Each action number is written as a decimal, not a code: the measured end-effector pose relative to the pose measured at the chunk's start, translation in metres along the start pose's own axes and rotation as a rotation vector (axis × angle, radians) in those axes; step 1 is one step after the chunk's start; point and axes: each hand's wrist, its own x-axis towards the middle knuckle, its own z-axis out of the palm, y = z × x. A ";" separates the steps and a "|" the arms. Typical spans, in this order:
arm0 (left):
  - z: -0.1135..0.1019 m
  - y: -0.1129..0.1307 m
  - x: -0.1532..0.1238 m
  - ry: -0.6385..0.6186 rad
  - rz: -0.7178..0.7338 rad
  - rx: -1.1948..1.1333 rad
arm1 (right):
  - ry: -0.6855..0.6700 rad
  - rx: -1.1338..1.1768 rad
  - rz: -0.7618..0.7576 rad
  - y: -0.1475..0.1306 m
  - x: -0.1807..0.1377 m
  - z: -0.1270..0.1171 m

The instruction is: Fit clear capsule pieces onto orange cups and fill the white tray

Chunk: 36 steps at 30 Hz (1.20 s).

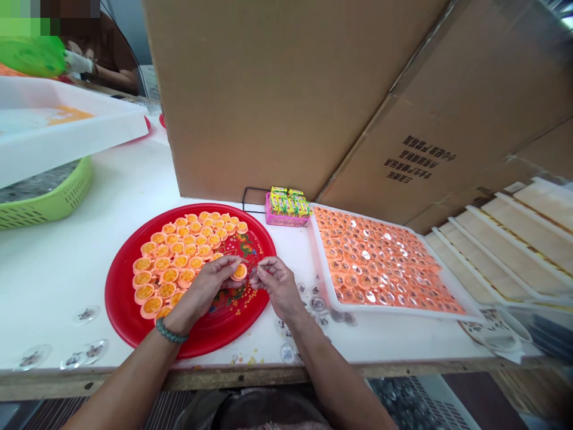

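My left hand [215, 283], with a green bead bracelet at the wrist, pinches a small orange cup [240, 272] with yellow-orange bits in it. Close beside it, my right hand [275, 282] has its fingertips pressed on a small clear disc [254, 272], largely hidden by the fingers. Both hands are over the right part of a round red tray [120, 298]. Many open orange cups [170, 275] of the same kind stand on the tray's left and far side. Loose clear printed discs [317, 304] lie on the table by my right wrist.
A white tray [329, 286] full of orange cups under clear discs stands right. Behind the red tray sits a pink basket [286, 220] of small yellow-green packs. Cardboard [277, 89] walls the back. Stacked white trays [501, 251] stand far right; another person's gloved hand [79, 62] is upper left.
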 end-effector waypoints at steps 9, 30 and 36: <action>-0.004 -0.005 0.000 -0.020 0.012 0.005 | 0.132 -0.025 0.034 0.000 0.002 0.001; -0.004 -0.006 0.001 -0.118 0.063 0.052 | -0.121 -0.456 0.018 -0.015 0.017 0.002; -0.003 -0.011 0.005 -0.123 0.050 0.046 | -0.027 -0.491 0.033 -0.011 0.021 0.012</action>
